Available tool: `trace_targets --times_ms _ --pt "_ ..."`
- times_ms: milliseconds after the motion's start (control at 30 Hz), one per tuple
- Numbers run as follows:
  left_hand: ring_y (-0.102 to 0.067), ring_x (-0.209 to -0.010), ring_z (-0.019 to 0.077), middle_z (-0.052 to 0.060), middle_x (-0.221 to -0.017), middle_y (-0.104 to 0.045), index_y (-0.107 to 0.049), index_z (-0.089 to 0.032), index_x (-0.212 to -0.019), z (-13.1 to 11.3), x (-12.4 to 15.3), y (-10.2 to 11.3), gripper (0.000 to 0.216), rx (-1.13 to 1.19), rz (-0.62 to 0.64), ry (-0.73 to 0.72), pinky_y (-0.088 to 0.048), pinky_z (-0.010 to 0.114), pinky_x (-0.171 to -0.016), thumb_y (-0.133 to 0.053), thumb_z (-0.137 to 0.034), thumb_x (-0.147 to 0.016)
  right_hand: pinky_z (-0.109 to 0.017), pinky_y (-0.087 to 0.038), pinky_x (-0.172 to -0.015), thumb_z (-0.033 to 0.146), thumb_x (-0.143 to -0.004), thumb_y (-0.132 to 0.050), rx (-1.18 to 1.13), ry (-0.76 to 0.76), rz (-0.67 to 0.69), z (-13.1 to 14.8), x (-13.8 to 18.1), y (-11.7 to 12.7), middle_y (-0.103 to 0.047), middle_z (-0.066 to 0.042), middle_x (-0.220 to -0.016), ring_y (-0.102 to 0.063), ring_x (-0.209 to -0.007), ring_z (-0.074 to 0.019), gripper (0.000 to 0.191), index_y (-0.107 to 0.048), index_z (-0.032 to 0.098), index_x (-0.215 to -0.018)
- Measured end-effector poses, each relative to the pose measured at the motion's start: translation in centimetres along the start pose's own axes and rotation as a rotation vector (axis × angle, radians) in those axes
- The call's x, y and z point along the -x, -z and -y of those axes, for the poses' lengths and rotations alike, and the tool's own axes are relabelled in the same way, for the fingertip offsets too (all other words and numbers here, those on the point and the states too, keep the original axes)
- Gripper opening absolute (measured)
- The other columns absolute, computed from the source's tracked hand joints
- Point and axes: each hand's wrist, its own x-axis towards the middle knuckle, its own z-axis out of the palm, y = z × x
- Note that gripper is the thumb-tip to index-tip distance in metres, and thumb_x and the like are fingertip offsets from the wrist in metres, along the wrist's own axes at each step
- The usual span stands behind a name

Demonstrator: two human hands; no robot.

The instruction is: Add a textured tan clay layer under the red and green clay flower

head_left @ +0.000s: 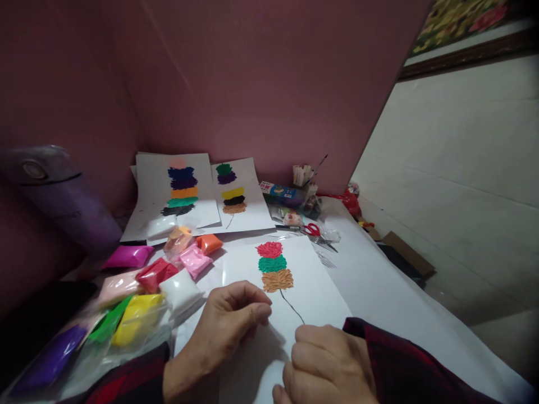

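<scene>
A white sheet of paper (320, 297) lies in front of me with stacked textured clay patches: a red patch (269, 249), a green patch (272, 264) and a tan patch (277, 280). From under the tan one a thin dark clay strand (292, 307) curves down to my right hand (328, 362). That hand is closed, knuckles up, at the strand's lower end; its fingertips are mostly hidden. My left hand (233, 320) hovers left of the strand, thumb and fingers pinched together. Whatever it may hold is too small to make out.
Several clay packets lie at left, among them a yellow packet (138, 320) and a purple packet (50, 359). Behind are finished sheets (202, 193) against the pink wall, red-handled scissors (312, 229) and a cup of sticks (302, 175). A purple bottle (71, 202) stands far left.
</scene>
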Motion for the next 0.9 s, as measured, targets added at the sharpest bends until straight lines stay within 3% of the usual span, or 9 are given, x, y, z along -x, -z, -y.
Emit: trace_targets --times_ms 100,200,367,567,733,900 --pt "-0.047 -0.053 0.0089 0.001 -0.061 -0.061 -0.072 -0.016 -0.074 -0.1 0.1 0.1 0.017 -0.066 -0.001 -0.078 -0.034 0.021 -0.05 -0.072 -0.031 -0.068 -0.023 -0.024 -0.037 0.005 -0.071 -0.067 -0.001 -0.003 -0.023 0.1 0.0 -0.1 -0.03 0.008 -0.047 -0.031 -0.043 -0.0079 0.037 -0.041 0.019 -0.05" --pt "-0.053 -0.066 0.0125 0.003 -0.075 -0.064 -0.073 -0.016 -0.074 -0.2 0.2 0.2 0.015 -0.055 0.042 -0.136 -0.039 0.023 -0.06 -0.075 -0.026 -0.063 -0.023 -0.024 -0.037 0.005 -0.073 -0.065 0.006 -0.033 -0.02 0.1 -0.1 -0.2 -0.029 0.008 -0.047 -0.03 -0.043 -0.0079 0.037 -0.04 0.019 -0.05" --pt "-0.04 -0.05 0.0081 -0.004 -0.055 -0.052 -0.062 -0.016 -0.071 -0.1 0.3 0.0 0.023 -0.032 0.024 -0.002 -0.029 0.02 -0.048 -0.075 -0.033 -0.065 -0.023 -0.026 -0.038 0.002 -0.069 -0.066 0.001 -0.014 -0.023 0.1 -0.1 0.1 -0.03 0.008 -0.048 -0.032 -0.044 -0.0076 0.035 -0.04 0.019 -0.05" --pt "-0.032 -0.045 0.0067 -0.004 -0.046 -0.044 -0.06 -0.013 -0.064 -0.4 0.4 -0.1 0.041 -0.157 0.056 -0.006 -0.02 0.02 -0.043 -0.058 -0.051 -0.079 -0.024 -0.024 -0.038 0.005 -0.069 -0.068 0.013 0.026 0.032 0.0 0.1 0.2 -0.033 0.007 -0.049 -0.033 -0.046 -0.0082 0.037 -0.04 0.019 -0.049" --pt "-0.047 -0.047 0.0091 0.0 -0.061 -0.061 -0.062 -0.015 -0.089 0.8 -0.1 -0.1 0.03 0.125 0.146 0.032 -0.033 0.021 -0.045 -0.071 -0.037 -0.07 -0.023 -0.032 -0.042 0.005 -0.067 -0.069 -0.017 -0.006 -0.016 -0.2 0.0 -0.1 -0.033 0.007 -0.048 -0.036 -0.046 -0.0087 0.036 -0.042 0.019 -0.049" --pt "-0.046 -0.047 0.0072 -0.004 -0.055 -0.055 -0.06 -0.015 -0.073 0.9 0.0 0.1 0.027 0.114 0.115 0.023 -0.034 0.019 -0.046 -0.08 -0.024 -0.057 -0.023 -0.027 -0.039 0.004 -0.069 -0.069 -0.021 -0.013 -0.042 -0.1 -0.2 -0.3 -0.031 0.008 -0.047 -0.033 -0.045 -0.0081 0.036 -0.042 0.019 -0.049"
